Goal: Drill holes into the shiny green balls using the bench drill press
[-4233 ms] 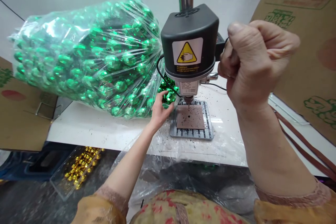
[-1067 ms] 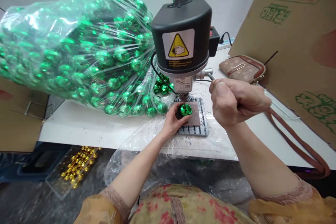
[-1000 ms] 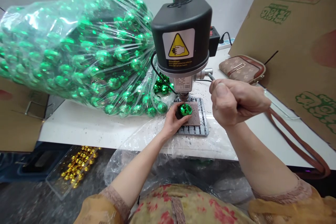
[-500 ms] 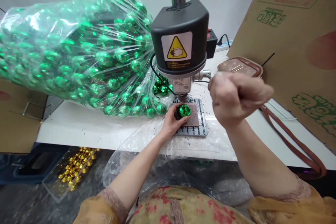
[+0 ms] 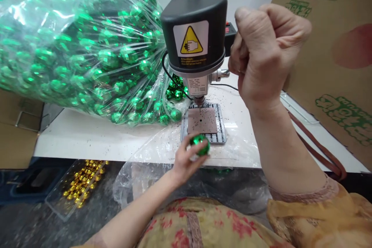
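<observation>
My left hand (image 5: 184, 159) grips a shiny green faceted ball (image 5: 200, 144) between thumb and fingers, just in front of the drill press base (image 5: 222, 124). On that base lies a brownish square pad (image 5: 202, 121) with a small dark hole, and the drill bit (image 5: 200, 109) points down above it. My right hand (image 5: 261, 52) is closed in a fist, raised at the right of the black drill press head (image 5: 193, 27). It holds the press handle, which the fingers almost wholly hide.
A big clear bag of green balls (image 5: 87, 58) lies at the left. Cardboard boxes (image 5: 334, 85) stand on both sides. Crumpled clear plastic (image 5: 145, 178) hangs over the table's front edge. Below left is a clear bin (image 5: 65, 209) with gold balls. Dark specks dot the white table (image 5: 78, 139).
My left hand has drawn the green ball off the pad toward me, baring the pad and its hole. My right fist has risen from beside the hub to beside the press head.
</observation>
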The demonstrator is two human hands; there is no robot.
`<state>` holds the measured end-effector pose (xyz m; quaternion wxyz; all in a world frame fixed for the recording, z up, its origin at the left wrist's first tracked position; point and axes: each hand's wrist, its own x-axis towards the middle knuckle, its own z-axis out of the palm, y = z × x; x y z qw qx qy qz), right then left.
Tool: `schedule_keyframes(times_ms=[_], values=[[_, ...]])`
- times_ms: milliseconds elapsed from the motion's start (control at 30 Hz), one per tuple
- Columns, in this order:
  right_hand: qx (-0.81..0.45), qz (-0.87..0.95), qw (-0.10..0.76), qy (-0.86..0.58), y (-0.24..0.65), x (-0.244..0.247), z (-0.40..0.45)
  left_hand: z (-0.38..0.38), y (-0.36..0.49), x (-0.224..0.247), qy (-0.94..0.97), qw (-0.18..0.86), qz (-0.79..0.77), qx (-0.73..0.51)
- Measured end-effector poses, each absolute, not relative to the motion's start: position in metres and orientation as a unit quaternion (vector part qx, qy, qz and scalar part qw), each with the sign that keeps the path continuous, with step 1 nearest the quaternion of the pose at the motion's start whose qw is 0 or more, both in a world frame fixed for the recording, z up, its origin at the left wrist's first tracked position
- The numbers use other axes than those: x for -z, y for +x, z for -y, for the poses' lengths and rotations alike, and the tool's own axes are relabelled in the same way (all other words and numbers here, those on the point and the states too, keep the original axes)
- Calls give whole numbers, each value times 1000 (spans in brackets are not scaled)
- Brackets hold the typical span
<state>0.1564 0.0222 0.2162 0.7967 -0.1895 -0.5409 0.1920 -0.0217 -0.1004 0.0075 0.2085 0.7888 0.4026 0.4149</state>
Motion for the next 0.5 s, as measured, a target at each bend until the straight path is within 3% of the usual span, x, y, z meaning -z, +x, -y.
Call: schedule_keyframes(times_ms=[233, 367, 500], values=[[-201, 514, 822, -143, 155, -216, -22, 162, -40, 16, 928, 161, -267, -204], [-200, 521, 814, -160, 157, -213, -24, 141, -39, 9, 907, 132, -250, -311], [-188, 521, 813, -178, 159, -213, -24, 65, -40, -22, 806, 64, -419, -413]])
